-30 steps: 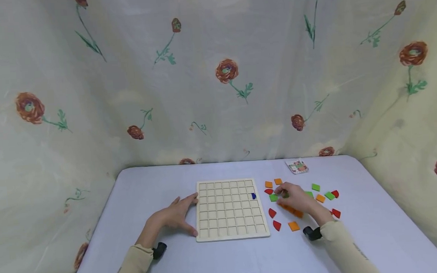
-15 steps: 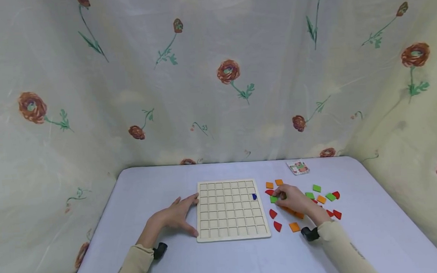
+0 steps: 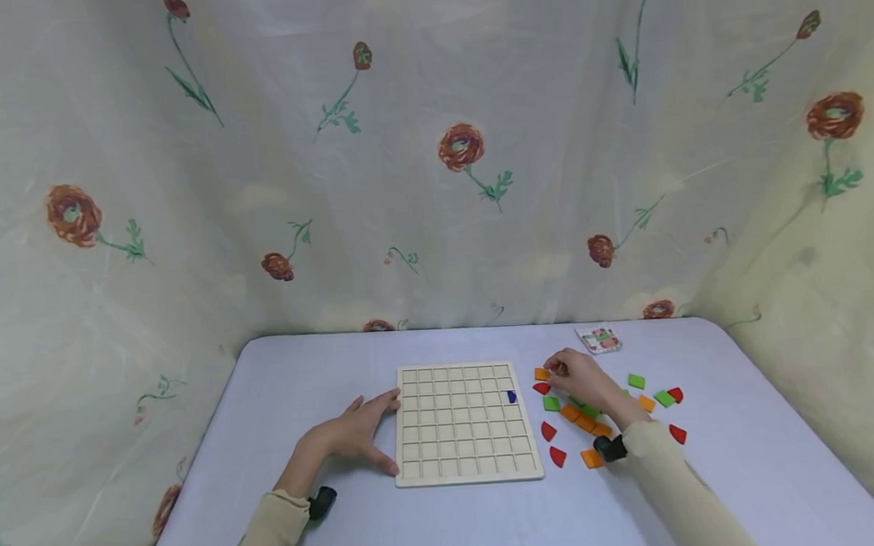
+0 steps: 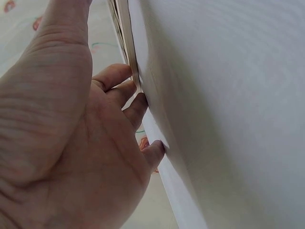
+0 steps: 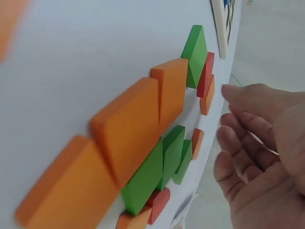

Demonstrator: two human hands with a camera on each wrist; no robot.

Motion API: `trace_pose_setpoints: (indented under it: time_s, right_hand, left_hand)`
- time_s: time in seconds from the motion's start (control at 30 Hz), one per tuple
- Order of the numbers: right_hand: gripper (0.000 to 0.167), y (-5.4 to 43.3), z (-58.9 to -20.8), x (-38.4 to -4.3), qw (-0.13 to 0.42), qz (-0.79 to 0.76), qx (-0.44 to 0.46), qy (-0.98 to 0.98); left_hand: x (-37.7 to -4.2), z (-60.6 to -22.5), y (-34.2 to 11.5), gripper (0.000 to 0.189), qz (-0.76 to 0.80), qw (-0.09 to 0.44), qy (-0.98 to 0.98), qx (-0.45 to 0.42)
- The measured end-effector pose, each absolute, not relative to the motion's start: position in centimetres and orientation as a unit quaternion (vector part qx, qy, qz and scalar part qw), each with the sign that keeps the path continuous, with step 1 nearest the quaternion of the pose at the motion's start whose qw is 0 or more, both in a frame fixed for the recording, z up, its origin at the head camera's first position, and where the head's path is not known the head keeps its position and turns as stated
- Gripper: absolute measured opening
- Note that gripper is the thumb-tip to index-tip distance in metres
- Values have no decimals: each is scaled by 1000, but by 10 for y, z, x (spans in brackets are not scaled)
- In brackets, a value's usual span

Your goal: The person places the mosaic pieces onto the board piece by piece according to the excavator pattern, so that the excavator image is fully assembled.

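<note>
My left hand (image 3: 358, 435) steadies the left edge of a cream grid board (image 3: 468, 476), fingers near its back corner and thumb at the front one. Its fingers are spread in the left wrist view. A blue rounded piece (image 3: 511, 397) sits in a right-hand cell. My right hand (image 3: 584, 378) hovers over the back of the loose tiles, fingers loosely bent and nothing visibly held. Nearest to it are orange square tiles (image 3: 542, 374), one partly hidden under the fingers. In the right wrist view its thumb and fingertips hang close beyond an orange tile (image 5: 207, 97).
Several green tiles (image 3: 552, 403), red wedge pieces (image 3: 558, 457) and orange tiles (image 3: 593, 459) lie scattered right of the board. A small printed packet (image 3: 599, 338) rests near the back edge of the white table (image 3: 347, 529). Floral curtains (image 3: 436, 265) surround the table.
My right hand has moved back, away from the green tile beside the board, toward the orange tiles behind it. The row of orange tiles under it shows more fully. The left hand stays put.
</note>
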State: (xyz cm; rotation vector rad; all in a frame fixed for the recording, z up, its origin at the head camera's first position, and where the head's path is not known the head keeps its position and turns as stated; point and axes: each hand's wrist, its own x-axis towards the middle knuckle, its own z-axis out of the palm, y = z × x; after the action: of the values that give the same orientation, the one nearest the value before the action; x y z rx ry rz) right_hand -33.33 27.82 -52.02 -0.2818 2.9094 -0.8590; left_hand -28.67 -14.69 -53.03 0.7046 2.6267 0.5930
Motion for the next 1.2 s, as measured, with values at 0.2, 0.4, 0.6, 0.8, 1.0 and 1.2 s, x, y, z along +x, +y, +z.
trace_pose_setpoints:
  time_s: [0.2,0.4,0.6,0.8,1.0,1.2]
  right_hand:
    - [24,276,-528,-341,79,-277,-78,954]
    - [22,276,-532,-343,73,-277,-84,954]
    - [24,278,-533,-344,73,-263,-80,959]
    - [27,276,-536,-347,64,-269,-79,958]
    - [28,271,-532,-347,64,-284,-69,954]
    - [23,256,-519,-335,65,-289,-112,949]
  left_hand:
    - [-287,-533,-147,132,212,175,925,261]
    - [-287,-536,-146,135,203,179,928,257]
    - [-285,-533,-146,136,210,183,927,252]
    - [-286,-535,-147,134,216,180,925,256]
    - [-288,-536,-146,134,228,182,922,253]
    - [-288,-535,-146,134,227,185,925,242]
